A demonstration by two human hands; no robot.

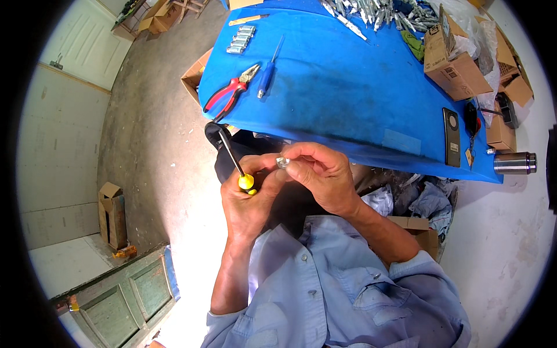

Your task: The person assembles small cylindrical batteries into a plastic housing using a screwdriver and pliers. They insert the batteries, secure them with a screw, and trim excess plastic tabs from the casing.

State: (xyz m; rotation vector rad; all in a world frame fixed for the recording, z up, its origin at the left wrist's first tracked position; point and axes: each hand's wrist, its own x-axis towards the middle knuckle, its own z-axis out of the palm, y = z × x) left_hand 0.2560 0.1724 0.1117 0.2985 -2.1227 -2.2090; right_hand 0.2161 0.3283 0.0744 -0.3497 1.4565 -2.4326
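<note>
My left hand (246, 203) is closed around a yellow-handled screwdriver (246, 182), whose metal shaft points up and to the left. In front of my chest, the fingertips of both hands meet at a small shiny metal piece (282, 163); its exact kind is too small to make out. My right hand (328, 180) pinches that piece between thumb and forefinger. Beyond the hands, on the blue-covered table (342, 87), lie red-and-black pliers (232, 91) and a blue-handled screwdriver (267, 75).
Several metal cylinders (241, 40) lie in a row near a wooden-handled tool (248, 20). A heap of silvery metal parts (377, 13) covers the far side. Rightward are a cardboard box (455, 69), a dark phone (451, 136), keys (470, 156) and a steel flask (515, 163).
</note>
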